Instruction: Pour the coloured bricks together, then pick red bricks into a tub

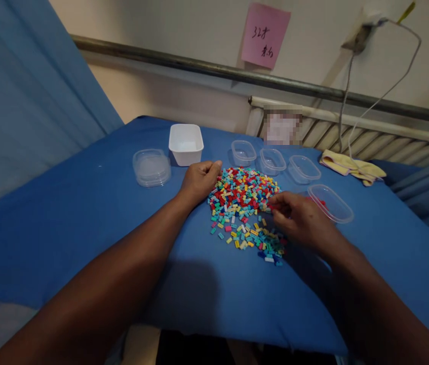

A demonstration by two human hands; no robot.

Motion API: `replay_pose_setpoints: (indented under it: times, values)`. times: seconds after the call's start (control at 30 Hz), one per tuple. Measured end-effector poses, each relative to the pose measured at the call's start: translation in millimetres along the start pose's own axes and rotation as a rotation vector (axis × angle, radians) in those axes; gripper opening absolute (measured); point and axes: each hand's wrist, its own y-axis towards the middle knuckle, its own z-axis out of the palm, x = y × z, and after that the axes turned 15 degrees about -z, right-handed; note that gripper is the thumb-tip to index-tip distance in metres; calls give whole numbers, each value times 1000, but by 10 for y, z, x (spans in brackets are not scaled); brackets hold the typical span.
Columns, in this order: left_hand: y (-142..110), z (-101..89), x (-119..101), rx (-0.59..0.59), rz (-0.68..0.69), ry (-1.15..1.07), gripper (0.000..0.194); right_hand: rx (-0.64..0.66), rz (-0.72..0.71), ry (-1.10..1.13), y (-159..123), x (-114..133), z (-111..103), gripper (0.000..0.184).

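Note:
A heap of small coloured bricks (pixel 242 203), red, yellow, turquoise, blue and white, lies on a blue-covered table (pixel 85 213). My left hand (pixel 199 181) rests at the heap's left edge with its fingers curled into a loose fist, and nothing shows in it. My right hand (pixel 298 218) lies at the heap's right edge, its fingertips pinched on a small red brick (pixel 273 206). Just right of that hand stands a clear oval tub (pixel 330 203) with a red piece inside.
Behind the heap stand three clear small tubs (pixel 271 161), a white square tub (pixel 186 143) and a stack of clear lids (pixel 151 167). A yellow cloth (pixel 351 166) lies at the back right. A pink note (pixel 265 35) hangs on the wall; a blue curtain hangs at left.

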Motion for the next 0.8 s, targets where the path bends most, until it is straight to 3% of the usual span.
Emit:
replay_pose_setpoints:
  times: [0.07, 0.2, 0.37, 0.43, 0.53, 0.67, 0.8]
  values:
    - [6, -3, 4, -5, 2, 9, 50, -112, 45, -66, -82, -158, -200, 27]
    - [33, 2, 24, 3, 11, 5, 49, -296, 186, -411, -262, -522, -583, 30]
    - [60, 5, 35, 11, 12, -7, 49, -220, 251, -572, -330, -748, -726, 34]
    - [55, 7, 27, 10, 11, -3, 49, -262, 202, -550, -273, -673, -642, 34]
    - [37, 13, 12, 17, 13, 2, 48, -281, 16, -386, -137, -397, -357, 26]
    - [18, 20, 5, 10, 20, 9, 48, -19, -190, -107, 45, 46, 144, 18]
    - [14, 24, 15, -9, 22, 12, 49, 178, -183, -195, 184, 305, 431, 14]
